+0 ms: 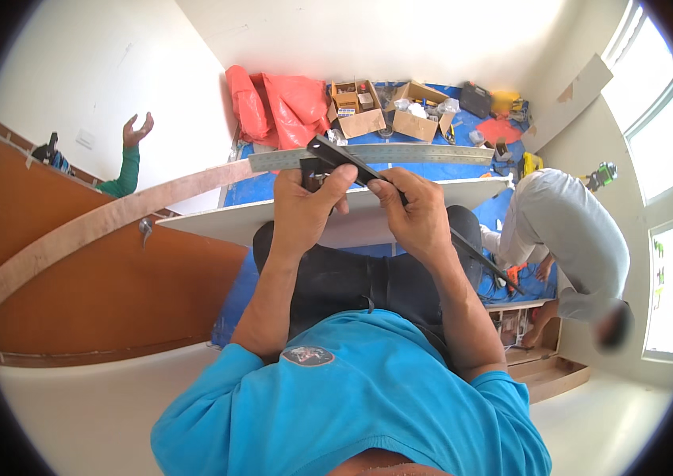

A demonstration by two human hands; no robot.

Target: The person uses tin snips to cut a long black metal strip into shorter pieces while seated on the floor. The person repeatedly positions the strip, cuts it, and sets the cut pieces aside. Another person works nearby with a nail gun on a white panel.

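Note:
A long, narrow black bar (359, 163), channel-like in profile, runs slantwise in front of my chest and continues past my right forearm toward the lower right. My right hand (417, 213) is closed round it, with the thumb on its near side. My left hand (303, 213) is closed on a short black piece (315, 168) against the bar's upper end, its thumb pressing at the bar's edge. What kind of piece this is, and whether it is joined to the bar, I cannot tell. Behind both hands lies a pale board (352, 228), above my dark-trousered legs.
Beyond the board stretches a perforated metal strip (432, 154), and a curved wooden edge (98, 218) sweeps left. Cardboard boxes (359, 123) and red sheeting (293, 107) lie at the back. A person in grey (571, 230) bends at right; a green sleeve (126, 173) reaches in left.

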